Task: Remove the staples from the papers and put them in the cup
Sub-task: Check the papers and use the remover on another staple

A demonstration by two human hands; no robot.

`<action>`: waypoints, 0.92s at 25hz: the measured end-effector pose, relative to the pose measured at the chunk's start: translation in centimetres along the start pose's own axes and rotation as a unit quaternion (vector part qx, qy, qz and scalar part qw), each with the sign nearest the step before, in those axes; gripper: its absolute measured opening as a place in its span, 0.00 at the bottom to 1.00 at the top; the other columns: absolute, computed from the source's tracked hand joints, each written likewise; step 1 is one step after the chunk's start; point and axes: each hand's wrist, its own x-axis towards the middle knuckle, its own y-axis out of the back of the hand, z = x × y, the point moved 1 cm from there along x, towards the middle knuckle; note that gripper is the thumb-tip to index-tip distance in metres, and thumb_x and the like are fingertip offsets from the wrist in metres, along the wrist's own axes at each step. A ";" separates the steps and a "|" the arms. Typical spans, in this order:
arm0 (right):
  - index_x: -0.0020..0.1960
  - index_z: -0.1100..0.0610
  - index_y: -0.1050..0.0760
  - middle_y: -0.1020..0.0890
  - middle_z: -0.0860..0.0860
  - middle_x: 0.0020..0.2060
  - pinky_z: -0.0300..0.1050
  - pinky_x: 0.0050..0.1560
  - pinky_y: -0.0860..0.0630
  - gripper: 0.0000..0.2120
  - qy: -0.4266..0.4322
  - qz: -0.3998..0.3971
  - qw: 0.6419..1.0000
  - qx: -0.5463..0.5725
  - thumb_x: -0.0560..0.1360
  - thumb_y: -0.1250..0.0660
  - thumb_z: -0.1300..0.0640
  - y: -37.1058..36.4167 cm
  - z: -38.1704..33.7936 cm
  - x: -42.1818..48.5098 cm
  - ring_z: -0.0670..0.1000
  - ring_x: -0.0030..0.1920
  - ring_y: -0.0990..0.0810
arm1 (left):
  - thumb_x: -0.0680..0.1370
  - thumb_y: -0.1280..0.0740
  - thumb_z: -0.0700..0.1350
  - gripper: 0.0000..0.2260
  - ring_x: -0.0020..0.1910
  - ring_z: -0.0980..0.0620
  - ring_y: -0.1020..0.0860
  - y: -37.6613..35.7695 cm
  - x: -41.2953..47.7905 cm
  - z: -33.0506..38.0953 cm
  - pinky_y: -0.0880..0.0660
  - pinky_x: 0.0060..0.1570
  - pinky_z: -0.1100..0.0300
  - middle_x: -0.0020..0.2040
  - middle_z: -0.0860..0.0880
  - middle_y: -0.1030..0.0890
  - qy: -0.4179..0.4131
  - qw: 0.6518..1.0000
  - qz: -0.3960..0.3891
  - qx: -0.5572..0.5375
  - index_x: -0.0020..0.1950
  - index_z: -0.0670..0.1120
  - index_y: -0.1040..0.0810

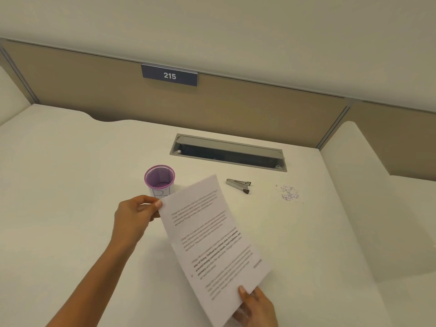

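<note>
One set of white papers [212, 244] is held up over the middle of the white desk [70, 173], tilted. It has blocks of black print, too fuzzy to read. I cannot tell how many sheets there are. The left hand [135, 214] pinches the far left corner. The right hand [258, 308] grips the near edge, thumb on top. One purple mesh cup [159, 179] stands just behind the left hand, with white paper round its lower part. To its right lie one metal staple remover [238, 184] and one little heap of staples [287, 192]. Farther back is one open slot [227, 152]. One dark sign [169, 75] says "215".
</note>
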 end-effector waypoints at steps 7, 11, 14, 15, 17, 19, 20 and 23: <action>0.42 0.66 0.19 0.15 0.58 0.31 0.41 0.26 0.26 0.12 0.058 0.046 0.949 -0.307 0.75 0.30 0.57 0.7 -5.2 3.4 0.56 0.28 0.17 | 0.74 0.29 0.45 0.03 0.40 0.50 0.15 0.8 1.0 0.5 0.21 0.51 0.47 0.33 0.51 0.14 0.004 0.988 -0.049 0.145 0.41 0.48 0.18; 0.43 0.54 0.19 0.15 0.52 0.38 0.44 0.37 0.22 0.02 0.269 0.041 0.851 -0.450 0.73 0.29 0.56 -3.9 -13.0 8.9 0.48 0.36 0.17 | 0.75 0.29 0.46 0.04 0.39 0.54 0.16 0.8 0.9 1.7 0.23 0.49 0.52 0.32 0.53 0.14 0.000 0.982 -0.079 0.174 0.40 0.49 0.18; 0.61 0.52 0.23 0.20 0.52 0.56 0.45 0.52 0.25 0.16 0.350 0.077 0.715 -0.601 0.74 0.30 0.51 -8.4 -17.1 14.9 0.51 0.55 0.23 | 0.75 0.29 0.46 0.05 0.38 0.58 0.16 1.0 0.4 2.9 0.25 0.45 0.57 0.33 0.55 0.14 -0.009 0.977 -0.101 0.188 0.39 0.50 0.18; 0.66 0.52 0.27 0.23 0.53 0.61 0.46 0.55 0.26 0.21 0.355 0.091 0.664 -0.652 0.75 0.31 0.50 -9.7 -17.9 16.6 0.52 0.60 0.27 | 0.75 0.29 0.46 0.05 0.37 0.59 0.16 1.1 0.3 3.3 0.25 0.43 0.57 0.33 0.56 0.14 -0.017 0.975 -0.105 0.195 0.38 0.51 0.18; 0.70 0.52 0.32 0.29 0.53 0.67 0.48 0.61 0.28 0.25 0.350 0.114 0.559 -0.743 0.76 0.33 0.46 -11.7 -19.2 18.9 0.54 0.66 0.32 | 0.74 0.29 0.47 0.06 0.35 0.61 0.16 1.3 0.0 4.2 0.25 0.42 0.58 0.33 0.58 0.14 -0.037 0.971 -0.108 0.210 0.37 0.51 0.19; 0.71 0.51 0.34 0.31 0.53 0.69 0.48 0.64 0.30 0.26 0.331 0.121 0.489 -0.798 0.76 0.35 0.44 -12.7 -19.8 20.5 0.54 0.68 0.33 | 0.74 0.29 0.47 0.05 0.36 0.61 0.16 1.4 -0.2 5.0 0.24 0.43 0.58 0.34 0.59 0.14 -0.057 0.968 -0.109 0.218 0.38 0.51 0.18; 0.70 0.52 0.34 0.30 0.53 0.69 0.49 0.65 0.31 0.25 0.318 0.122 0.473 -0.812 0.76 0.36 0.43 -12.9 -19.9 21.2 0.54 0.68 0.33 | 0.74 0.29 0.47 0.05 0.36 0.61 0.16 1.5 -0.3 5.4 0.24 0.44 0.58 0.35 0.59 0.14 -0.064 0.967 -0.111 0.222 0.39 0.51 0.18; 0.67 0.52 0.30 0.27 0.53 0.66 0.49 0.65 0.32 0.21 0.294 0.128 0.454 -0.831 0.77 0.37 0.45 -12.9 -19.7 22.1 0.54 0.66 0.31 | 0.74 0.29 0.46 0.04 0.36 0.61 0.16 1.6 -0.4 6.5 0.23 0.44 0.60 0.36 0.59 0.14 -0.082 0.963 -0.115 0.230 0.40 0.51 0.17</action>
